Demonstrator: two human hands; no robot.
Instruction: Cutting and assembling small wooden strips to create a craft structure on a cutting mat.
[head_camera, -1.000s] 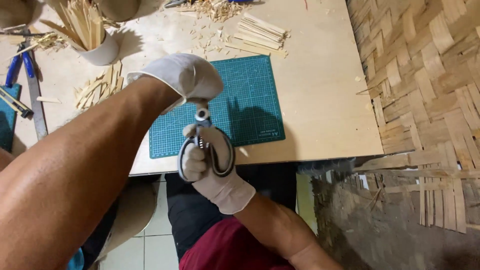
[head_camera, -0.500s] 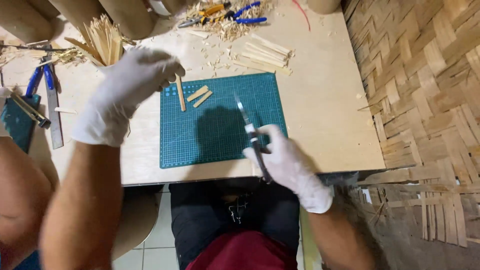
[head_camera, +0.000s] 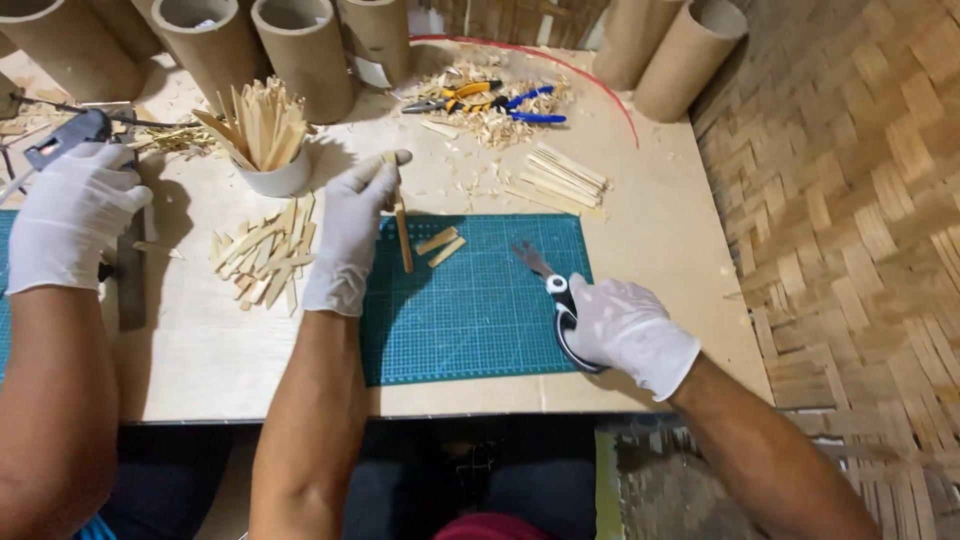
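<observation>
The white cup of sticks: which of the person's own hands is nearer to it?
Left. The left hand lies just right of the cup; the right hand, on the scissors, is far off.

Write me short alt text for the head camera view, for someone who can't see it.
Seen from above, a gloved left hand holds a thin wooden strip at the edge of a green cutting mat, while the gloved right hand rests scissors on the mat. A co-worker's gloved hand is at far left beside a cup of wood strips.
</observation>
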